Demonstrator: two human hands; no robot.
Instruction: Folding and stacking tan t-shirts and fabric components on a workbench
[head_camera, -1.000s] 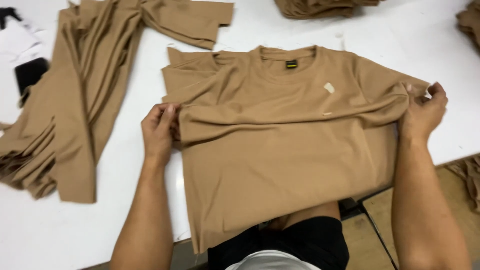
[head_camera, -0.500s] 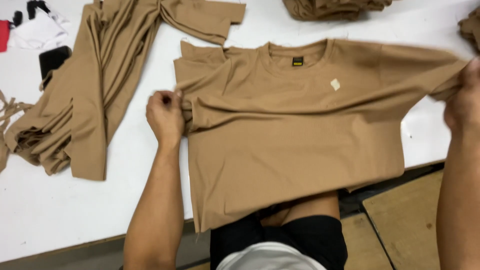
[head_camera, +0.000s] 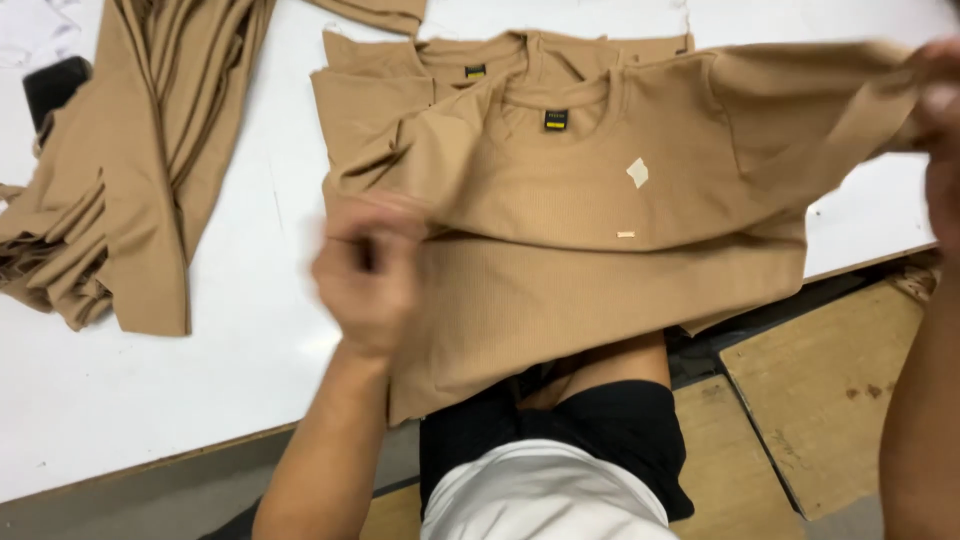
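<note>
Hands clamped on tan t-shirt (head_camera: 600, 200) — left hand (head_camera: 365, 280) at fold, right hand (head_camera: 935, 110) at sleeve; fabric best kept taut, square over shirt beneath (head_camera: 380, 90).

Bright, even overhead light washes the white counter (head_camera: 250, 330); soft shadows, while both hands (head_camera: 365, 275) smear with motion blur.

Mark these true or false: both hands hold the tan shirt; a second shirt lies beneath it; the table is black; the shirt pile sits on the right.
1. Both hands, left hand and right hand, grip the tan knitted T-shirt. True.
2. Another tan T-shirt lies beneath it. True.
3. The table is black. False: it is white.
4. The heap of tan shirts sits to the right. False: it lies left of the held shirt.
</note>
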